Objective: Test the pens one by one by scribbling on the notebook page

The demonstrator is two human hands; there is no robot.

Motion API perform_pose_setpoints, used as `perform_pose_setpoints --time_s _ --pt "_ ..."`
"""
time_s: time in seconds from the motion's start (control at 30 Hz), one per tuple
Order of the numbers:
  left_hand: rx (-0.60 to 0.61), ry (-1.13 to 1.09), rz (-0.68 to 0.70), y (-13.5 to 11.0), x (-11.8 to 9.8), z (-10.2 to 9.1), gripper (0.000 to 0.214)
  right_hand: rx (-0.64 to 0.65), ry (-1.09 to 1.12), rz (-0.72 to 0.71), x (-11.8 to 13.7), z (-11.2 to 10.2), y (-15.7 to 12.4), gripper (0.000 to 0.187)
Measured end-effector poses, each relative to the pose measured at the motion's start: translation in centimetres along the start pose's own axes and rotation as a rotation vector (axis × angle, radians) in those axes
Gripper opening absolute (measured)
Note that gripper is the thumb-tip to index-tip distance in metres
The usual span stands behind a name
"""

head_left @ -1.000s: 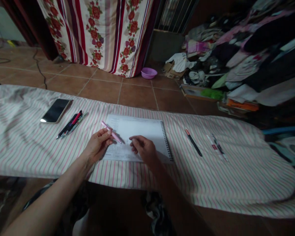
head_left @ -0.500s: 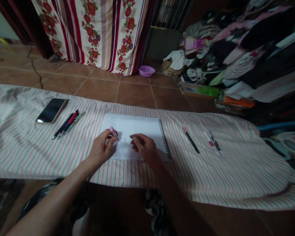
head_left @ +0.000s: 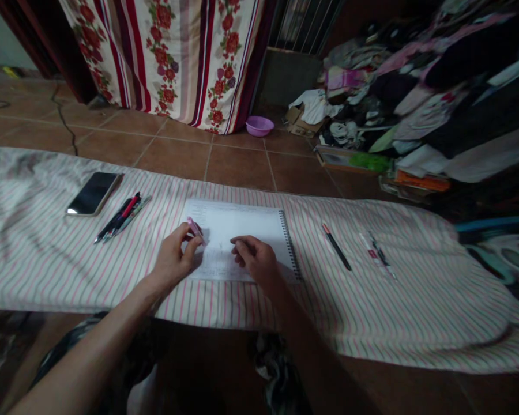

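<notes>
My left hand (head_left: 176,253) is closed, its thumb and fingers pinching a short, pink, pen-like item (head_left: 194,227) that tilts over the notebook's left side. What kind it is, I cannot make out. My right hand (head_left: 254,256) hovers at or on the page, index finger pointing left and the thumb against it, other fingers curled; anything inside the pinch is too small or hidden to see. Beneath both hands lies an open spiral notebook (head_left: 246,222), coil on its right edge, with faint marks along the page's borders and near its middle.
Left of the notebook lie a bunch of pens (head_left: 121,217) and a phone (head_left: 94,194). On its right are a black pen with an orange end (head_left: 336,247) and two slim pens (head_left: 378,253). A striped cloth (head_left: 164,202) covers the table. Beyond stands a purple basin (head_left: 259,126).
My left hand has shifted slightly left, and the pink item leans more to the left. My right hand keeps nearly the same place and pose. The camera view has moved a little.
</notes>
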State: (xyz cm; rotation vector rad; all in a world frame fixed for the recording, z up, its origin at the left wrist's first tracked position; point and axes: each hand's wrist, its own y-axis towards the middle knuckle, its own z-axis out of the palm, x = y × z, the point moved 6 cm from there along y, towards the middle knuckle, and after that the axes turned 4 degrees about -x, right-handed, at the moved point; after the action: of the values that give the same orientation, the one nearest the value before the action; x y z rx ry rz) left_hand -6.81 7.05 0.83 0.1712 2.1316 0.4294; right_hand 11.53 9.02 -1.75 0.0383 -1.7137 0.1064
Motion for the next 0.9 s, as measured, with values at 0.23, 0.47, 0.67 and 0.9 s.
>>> perform_pose_setpoints --time_s 0.23,0.47,0.67,0.9 --pt "-0.12 -0.163 -0.181 0.1 1.1 -0.4 0.022 -0.004 0.023 0.017 -0.2 0.0 0.1 0.022" --pt "0.039 0.106 0.066 -0.4 -1.1 0.7 0.026 -0.003 0.029 -0.008 -0.2 0.4 0.1 0.023" --pt "0.124 0.311 0.428 -1.3 -2.9 2.5 0.034 -0.049 0.094 -0.025 0.3 0.2 0.3 0.024" --pt "0.13 0.39 0.374 -1.6 -3.2 4.0 0.034 -0.137 0.133 -0.006 0.3 -0.5 0.5 0.023"
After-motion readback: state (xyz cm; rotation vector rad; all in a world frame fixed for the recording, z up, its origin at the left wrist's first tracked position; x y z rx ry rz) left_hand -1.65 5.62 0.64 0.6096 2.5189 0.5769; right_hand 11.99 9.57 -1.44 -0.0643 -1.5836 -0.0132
